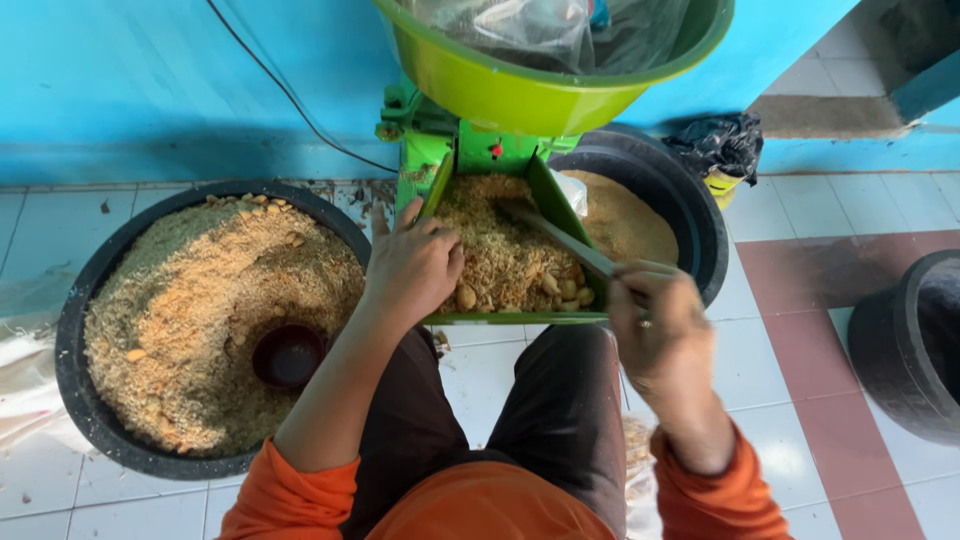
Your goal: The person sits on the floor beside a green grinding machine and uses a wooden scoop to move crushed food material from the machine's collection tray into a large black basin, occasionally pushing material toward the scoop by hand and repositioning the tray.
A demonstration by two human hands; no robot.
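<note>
**Two hands at a green feed tray heaped with coarse crumb**

The left hand [415, 265] lies palm-down, fingers loosely spread, on the dry, flaky tan meal [500, 245] heaped in the green metal tray [553, 205]; whole pale nuts sit along the tray's near lip. The right hand [655, 325] is closed around a flat, pale stick [560, 240] whose far end digs into the meal near the middle of the tray. The tray slopes out of a bright green machine [430, 135], beneath a round, glossy green plastic basin [520, 95] holding crumpled clear plastic.

Three black round tubs are in view: one on the left [75, 340] piled with the same gritty crumb, a small dark cup [288, 355] sunk into it; one behind the tray [680, 215] with finer, sandy powder; one at the right edge [900, 350], contents hidden. A knotted black bag [722, 145] lies by the wall.

The floor [780, 350] is white tile with dull red squares, dusted with crumbs. The wall [150, 80] is painted turquoise, a black cable [290, 95] running down it.
</note>
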